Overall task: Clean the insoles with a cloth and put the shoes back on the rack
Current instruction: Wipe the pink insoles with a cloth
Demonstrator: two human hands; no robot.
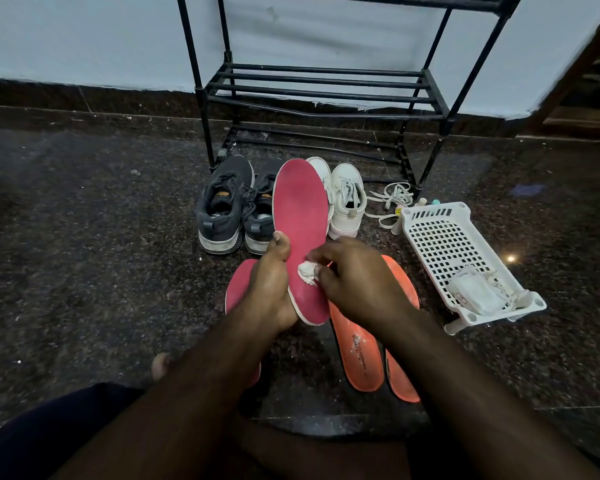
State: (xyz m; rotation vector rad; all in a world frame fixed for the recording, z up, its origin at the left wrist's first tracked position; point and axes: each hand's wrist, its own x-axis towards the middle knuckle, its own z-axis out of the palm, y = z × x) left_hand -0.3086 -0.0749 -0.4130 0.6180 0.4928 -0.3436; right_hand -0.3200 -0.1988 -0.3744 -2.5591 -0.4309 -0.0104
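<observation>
My left hand [272, 289] grips a pink insole [300, 209] by its heel end and holds it up with the toe pointing away. My right hand [354, 278] pinches a small white cloth [307, 271] against the insole's lower half. A second pink insole [238, 289] lies on the floor under my left wrist. Two orange insoles [357, 355] lie on the floor under my right forearm. Beyond them stand a pair of grey sneakers [226, 206] and a pair of white sneakers [347, 199], in front of the black shoe rack [323, 91].
A white plastic basket [444, 237] with white packets in it sits tilted at the right. Loose white laces [388, 199] and small bottles [426, 202] lie by the rack's right leg. The floor is dark granite. My knee and foot are at the bottom left.
</observation>
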